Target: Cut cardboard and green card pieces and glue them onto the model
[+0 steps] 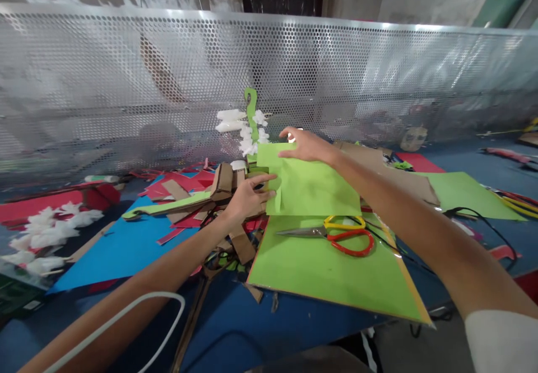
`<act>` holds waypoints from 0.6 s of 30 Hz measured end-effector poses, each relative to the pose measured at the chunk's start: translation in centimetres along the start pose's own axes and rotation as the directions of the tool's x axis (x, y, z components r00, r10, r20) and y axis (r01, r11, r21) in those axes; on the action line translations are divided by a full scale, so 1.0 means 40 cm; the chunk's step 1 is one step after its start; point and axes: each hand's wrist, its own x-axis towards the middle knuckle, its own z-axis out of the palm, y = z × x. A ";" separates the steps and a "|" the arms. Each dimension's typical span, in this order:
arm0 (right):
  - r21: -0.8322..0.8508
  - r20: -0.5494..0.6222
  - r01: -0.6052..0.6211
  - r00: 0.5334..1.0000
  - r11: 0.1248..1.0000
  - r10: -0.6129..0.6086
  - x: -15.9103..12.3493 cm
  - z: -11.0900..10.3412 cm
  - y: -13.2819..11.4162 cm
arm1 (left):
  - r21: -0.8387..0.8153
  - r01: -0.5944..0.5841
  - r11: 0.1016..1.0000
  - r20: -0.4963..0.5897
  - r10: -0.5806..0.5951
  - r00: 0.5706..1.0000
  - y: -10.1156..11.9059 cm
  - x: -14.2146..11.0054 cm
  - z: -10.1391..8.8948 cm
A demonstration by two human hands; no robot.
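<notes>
A light green paper sheet (319, 188) is held up over the table, tilted toward me. My right hand (309, 146) grips its top edge, with the thumb on the front face. At the left edge of the sheet, my left hand (250, 196) has its fingers bent against the paper, beside a narrow folded strip. Scissors (348, 243) with one yellow and one red handle lie just below, on a larger green sheet (319, 283). Behind the hands stands a green cut-out piece (251, 115) with white tufts (247, 140) around it.
Brown cardboard strips (241, 244), red paper scraps (189, 182) and a blue sheet (121, 250) cover the left side. A perforated metal panel (202, 70) closes off the back. At right lie brown cardboard (395, 177), another green sheet (474, 194) and a black cable (474, 210).
</notes>
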 end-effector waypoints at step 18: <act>-0.145 0.505 0.496 0.781 0.856 -0.367 -0.383 0.114 -0.047 | 0.239 -0.071 0.968 -0.089 0.094 0.992 0.050 0.008 -0.051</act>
